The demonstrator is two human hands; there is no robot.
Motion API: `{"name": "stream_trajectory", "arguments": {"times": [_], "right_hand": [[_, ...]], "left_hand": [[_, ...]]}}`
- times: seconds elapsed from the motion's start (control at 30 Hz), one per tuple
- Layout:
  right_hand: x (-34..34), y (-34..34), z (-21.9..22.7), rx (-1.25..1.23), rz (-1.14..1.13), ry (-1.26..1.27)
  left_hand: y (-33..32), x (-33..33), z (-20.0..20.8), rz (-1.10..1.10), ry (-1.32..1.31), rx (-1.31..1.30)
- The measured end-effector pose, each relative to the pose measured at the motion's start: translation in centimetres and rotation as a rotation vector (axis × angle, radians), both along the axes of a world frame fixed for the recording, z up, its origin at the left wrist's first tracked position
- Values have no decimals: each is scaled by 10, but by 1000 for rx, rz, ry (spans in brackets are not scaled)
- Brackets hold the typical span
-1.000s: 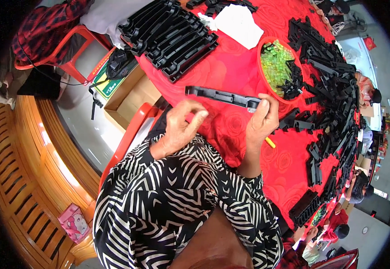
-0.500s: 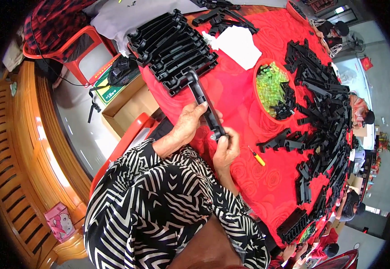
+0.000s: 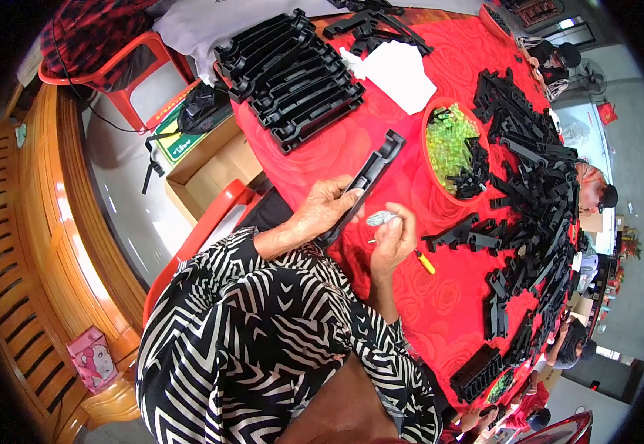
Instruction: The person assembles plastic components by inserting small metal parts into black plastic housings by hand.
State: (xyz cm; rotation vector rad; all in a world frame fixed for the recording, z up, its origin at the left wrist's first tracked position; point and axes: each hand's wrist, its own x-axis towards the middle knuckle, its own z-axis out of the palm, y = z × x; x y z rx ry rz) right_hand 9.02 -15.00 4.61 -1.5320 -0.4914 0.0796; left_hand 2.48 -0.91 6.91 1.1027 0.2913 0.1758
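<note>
My left hand (image 3: 325,209) grips a long black plastic part (image 3: 370,175) by its middle. The part slants over the red tablecloth, its hooked far end up to the right. Just right of it my right hand (image 3: 393,240) is closed around a small mottled grey-white oval thing (image 3: 379,218), apart from the part; its kind I cannot make out. A thin pale tip shows below those fingers. Beyond the left hand lies a row of similar black parts (image 3: 288,81), set side by side. By the right hand a screwdriver with a yellow handle (image 3: 426,263) lies on the cloth.
An orange-rimmed basin (image 3: 434,175) holds green translucent pieces and small black ones. Loose black parts (image 3: 521,140) are heaped along the right. White paper (image 3: 399,76) lies at the back. At left are an open cardboard box (image 3: 207,164), a red chair (image 3: 214,222) and a wooden bench (image 3: 63,244).
The black part has swung round in my left hand, its far end now pointing right instead of left. My right hand has come off its near end and moved slightly right.
</note>
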Motion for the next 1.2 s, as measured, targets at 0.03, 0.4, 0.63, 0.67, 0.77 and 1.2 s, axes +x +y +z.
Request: {"name": "stream_trajectory", "arguments": {"times": [0.03, 0.4, 0.63, 0.67, 0.77, 1.2], "right_hand": [[0, -1, 6, 30, 13, 43], [28, 14, 49, 127, -11, -83], [47, 17, 65, -21, 122, -348], [46, 17, 66, -24, 121, -346], [42, 20, 72, -71, 106, -475], [17, 4, 64, -121, 250, -471]], "left_hand": [[-1, -1, 5, -4, 23, -8], [-8, -5, 0, -119, -179, 55], [-6, -10, 0, -205, -182, 36], [-4, -11, -1, -226, -160, 33], [-3, -13, -1, -253, -104, 17], [-11, -26, -18, -337, -97, -76]]}}
